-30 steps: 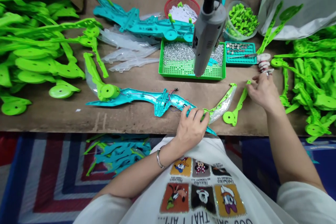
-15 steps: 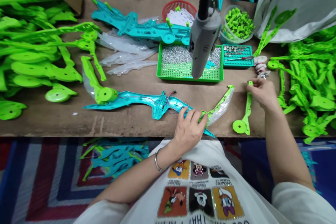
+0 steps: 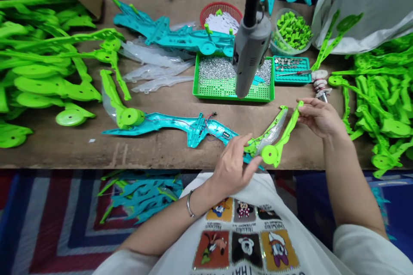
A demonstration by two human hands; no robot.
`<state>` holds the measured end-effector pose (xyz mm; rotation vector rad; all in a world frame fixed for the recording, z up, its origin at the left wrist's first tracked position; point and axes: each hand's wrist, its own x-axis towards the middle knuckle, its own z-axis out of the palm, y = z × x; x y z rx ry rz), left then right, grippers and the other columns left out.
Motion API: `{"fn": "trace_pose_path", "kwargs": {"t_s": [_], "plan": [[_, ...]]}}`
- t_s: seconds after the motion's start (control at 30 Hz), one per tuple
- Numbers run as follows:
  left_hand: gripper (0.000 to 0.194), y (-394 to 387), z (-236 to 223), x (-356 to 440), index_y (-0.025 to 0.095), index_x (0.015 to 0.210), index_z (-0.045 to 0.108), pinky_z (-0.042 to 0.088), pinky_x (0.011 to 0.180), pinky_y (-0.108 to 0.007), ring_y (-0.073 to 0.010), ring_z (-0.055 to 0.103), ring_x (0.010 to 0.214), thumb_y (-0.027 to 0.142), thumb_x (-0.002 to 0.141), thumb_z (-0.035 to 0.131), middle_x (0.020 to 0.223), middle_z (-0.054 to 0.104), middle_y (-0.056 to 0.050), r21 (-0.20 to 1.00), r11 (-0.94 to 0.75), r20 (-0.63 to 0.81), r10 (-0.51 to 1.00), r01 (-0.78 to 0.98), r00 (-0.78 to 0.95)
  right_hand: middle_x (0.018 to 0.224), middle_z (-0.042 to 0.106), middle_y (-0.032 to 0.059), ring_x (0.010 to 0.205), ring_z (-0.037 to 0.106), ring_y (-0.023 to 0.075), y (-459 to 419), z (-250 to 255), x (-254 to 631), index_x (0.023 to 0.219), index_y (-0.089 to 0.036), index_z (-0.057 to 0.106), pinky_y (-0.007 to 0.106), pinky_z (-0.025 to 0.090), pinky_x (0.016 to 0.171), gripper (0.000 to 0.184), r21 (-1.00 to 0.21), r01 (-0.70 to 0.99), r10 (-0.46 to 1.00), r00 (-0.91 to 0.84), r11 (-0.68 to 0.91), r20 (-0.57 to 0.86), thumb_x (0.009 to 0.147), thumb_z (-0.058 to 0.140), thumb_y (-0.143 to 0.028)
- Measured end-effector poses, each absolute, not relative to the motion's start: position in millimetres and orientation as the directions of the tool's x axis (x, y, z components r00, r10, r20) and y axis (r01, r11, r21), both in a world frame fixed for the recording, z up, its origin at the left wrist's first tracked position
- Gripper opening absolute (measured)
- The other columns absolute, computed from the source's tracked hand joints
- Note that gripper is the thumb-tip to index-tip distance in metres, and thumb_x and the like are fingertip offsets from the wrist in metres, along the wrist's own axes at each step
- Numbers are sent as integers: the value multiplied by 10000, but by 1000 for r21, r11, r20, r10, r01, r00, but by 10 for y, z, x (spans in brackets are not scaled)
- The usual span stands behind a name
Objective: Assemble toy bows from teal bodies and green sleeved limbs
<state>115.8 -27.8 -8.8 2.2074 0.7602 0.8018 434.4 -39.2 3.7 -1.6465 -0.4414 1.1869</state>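
On the table lies a turquoise toy-bow half (image 3: pixel 167 121), its inner side up, with thin wires along it. A green limb (image 3: pixel 130 116) with a round disc sits at its left end. At its right end is a green limb half (image 3: pixel 269 131) backed by a clear plastic piece (image 3: pixel 273 134). My left hand (image 3: pixel 232 164) is over that right end, thumb apart from the fingers, with nothing seen in its grasp. My right hand (image 3: pixel 322 118) pinches the tip of a loose green limb cover (image 3: pixel 285 135), whose disc end is beside my left thumb.
A green tray (image 3: pixel 234 91) of screws stands behind the bow, under a hanging grey electric screwdriver (image 3: pixel 251 51). Nearby are a small teal tray (image 3: pixel 292 78), a tub of green pieces (image 3: pixel 292 30) and a red basket (image 3: pixel 220 6). Green parts pile up at both sides.
My right hand has brought the green limb cover left, beside the limb half at the bow's right end. My left hand has shifted slightly right and its thumb has spread.
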Motion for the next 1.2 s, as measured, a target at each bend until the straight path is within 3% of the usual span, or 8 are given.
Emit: {"fn": "trace_pose_path", "kwargs": {"t_s": [0.1, 0.13, 0.23, 0.3, 0.43, 0.57, 0.87, 1.2], "plan": [[964, -340, -35, 1263, 87, 1543, 312, 494, 1117, -505, -344, 540, 1324, 619, 851, 722, 1425, 536, -232, 718, -636, 289, 643, 283, 709, 733, 695, -25, 599, 657, 102, -360, -33, 4206, 978, -194, 689, 223, 610, 574, 385, -850, -356, 711, 472, -387, -522, 632, 857, -176], [964, -354, -41, 1301, 94, 1551, 310, 486, 1132, -505, -351, 518, 1356, 603, 849, 733, 1445, 520, -232, 703, -646, 281, 637, 298, 718, 731, 701, -20, 599, 662, 103, -349, -56, 4178, 970, -190, 687, 221, 611, 577, 377, -846, -372, 703, 477, -382, -527, 634, 857, -173], [680, -368, -100, 1392, 133, 1526, 379, 505, 1119, -470, -317, 546, 1337, 364, 953, 662, 1421, 539, -202, 641, -679, 263, 633, 358, 728, 740, 716, -8, 604, 673, 103, -325, -136, 4160, 937, -184, 692, 218, 612, 593, 341, -859, -358, 693, 512, -366, -508, 644, 866, -195], [599, -361, -144, 1420, 133, 1518, 395, 519, 1100, -452, -302, 576, 1302, 281, 978, 610, 1390, 565, -193, 594, -709, 281, 626, 380, 727, 761, 725, -2, 601, 667, 93, -318, -197, 4187, 925, -178, 716, 199, 595, 584, 316, -886, -288, 691, 555, -363, -464, 655, 871, -230], [661, -354, -180, 1416, 94, 1540, 367, 538, 1053, -436, -303, 606, 1248, 316, 974, 628, 1372, 601, -195, 489, -764, 307, 602, 420, 737, 822, 756, 34, 652, 675, 100, -312, -313, 4233, 918, -158, 765, 174, 555, 555, 302, -910, -109, 696, 610, -400, -379, 668, 866, -294], [674, -350, -191, 1382, 92, 1516, 415, 505, 1068, -480, -318, 612, 1213, 368, 953, 662, 1312, 639, -187, 425, -792, 309, 582, 438, 752, 890, 778, 58, 710, 689, 122, -303, -376, 4213, 935, -151, 782, 199, 575, 594, 345, -898, -48, 713, 589, -438, -380, 665, 868, -349], [632, -314, -303, 1360, 111, 1518, 402, 497, 1063, -501, -319, 581, 1196, 295, 955, 625, 1277, 620, -185, 481, -753, 270, 614, 448, 742, 892, 781, 49, 724, 698, 127, -294, -374, 4214, 926, -158, 793, 235, 617, 693, 485, -889, -65, 728, 549, -454, -412, 559, 953, -431], [528, -374, -352, 1472, 45, 1453, 453, 481, 1087, -514, -332, 541, 1210, 243, 971, 540, 1224, 581, -194, 455, -735, 171, 626, 502, 761, 901, 793, 58, 711, 685, 117, -299, -313, 4252, 962, -152, 811, 227, 602, 693, 529, -884, -9, 772, 483, -468, -413, 577, 947, -489]]}}
